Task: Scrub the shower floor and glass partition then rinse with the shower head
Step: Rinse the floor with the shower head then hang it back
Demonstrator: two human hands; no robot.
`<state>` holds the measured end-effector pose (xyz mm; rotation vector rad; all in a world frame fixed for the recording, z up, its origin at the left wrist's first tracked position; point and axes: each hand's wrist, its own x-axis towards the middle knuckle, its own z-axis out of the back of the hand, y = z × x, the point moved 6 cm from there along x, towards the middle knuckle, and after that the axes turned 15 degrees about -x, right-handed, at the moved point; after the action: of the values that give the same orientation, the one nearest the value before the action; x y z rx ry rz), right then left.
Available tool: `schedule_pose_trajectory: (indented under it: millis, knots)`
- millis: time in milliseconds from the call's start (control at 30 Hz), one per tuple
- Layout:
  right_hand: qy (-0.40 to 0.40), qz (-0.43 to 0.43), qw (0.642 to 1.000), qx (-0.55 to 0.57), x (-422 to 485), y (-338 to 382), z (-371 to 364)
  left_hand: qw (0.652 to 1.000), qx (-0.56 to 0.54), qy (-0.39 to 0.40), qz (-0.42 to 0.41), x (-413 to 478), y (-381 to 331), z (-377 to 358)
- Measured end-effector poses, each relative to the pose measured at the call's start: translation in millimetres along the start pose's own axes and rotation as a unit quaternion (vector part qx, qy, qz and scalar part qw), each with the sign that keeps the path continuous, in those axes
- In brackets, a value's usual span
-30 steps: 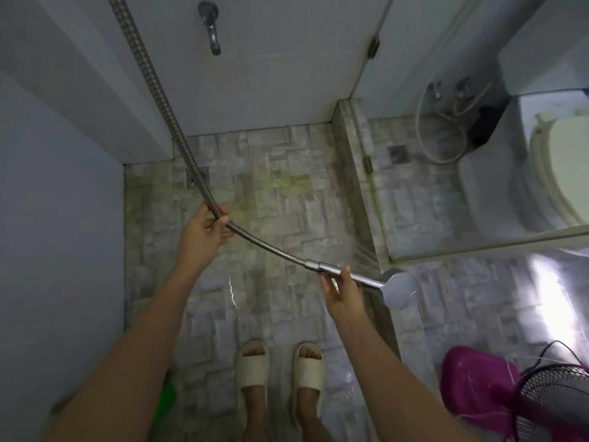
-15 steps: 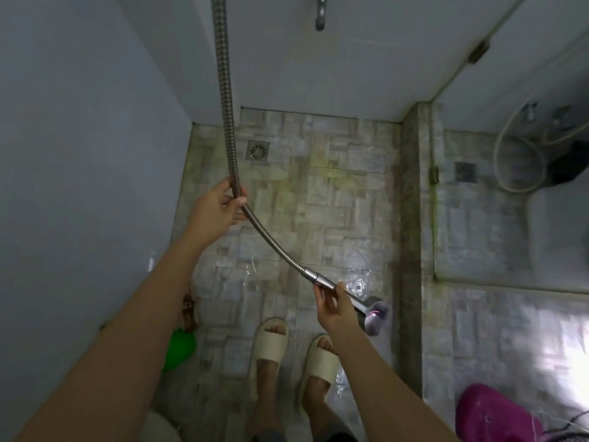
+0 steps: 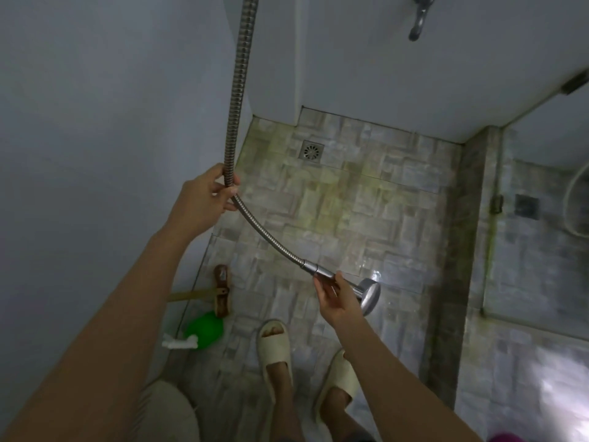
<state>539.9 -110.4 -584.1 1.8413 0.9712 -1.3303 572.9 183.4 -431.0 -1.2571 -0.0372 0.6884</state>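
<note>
My right hand grips the chrome handle of the shower head, whose round face tilts down toward the stone-tiled shower floor. A ribbed metal hose runs up from the handle past my left hand, which holds it where it bends. The glass partition stands on the raised dark curb to the right. A wet sheen shows on the tiles beside the shower head. A brown scrub brush with a yellow handle lies by the left wall.
A square floor drain sits near the back wall. A metal tap sticks out of the back wall above. A green object lies next to the brush. My feet in cream slides stand on the tiles.
My view has swung left, away from the partition side. The shower head has turned from pointing at the curb to facing the floor nearer my feet. Both hands keep their hold.
</note>
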Motion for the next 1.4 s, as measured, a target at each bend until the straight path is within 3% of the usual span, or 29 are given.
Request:
schedule_pose_trajectory:
  millis: [200,467,700,1400]
  knots:
    - [0.002,-0.013,1.0,0.025,-0.2,-37.6,-41.0,0.999,0.021,-0.026,-0.015,12.4,3.6,42.0]
    - [-0.002,-0.023,0.999,-0.029,32.0,-77.2,-85.0,0.997,0.058,-0.055,-0.02,32.7,9.9,96.1]
    - [0.028,-0.01,0.995,-0.098,39.3,-72.6,-122.8,0.986,0.126,-0.1,-0.035,38.8,6.0,124.0]
    - [0.136,0.054,0.962,-0.231,65.6,-34.4,-205.3,0.983,0.112,-0.13,-0.063,68.5,-9.1,137.7]
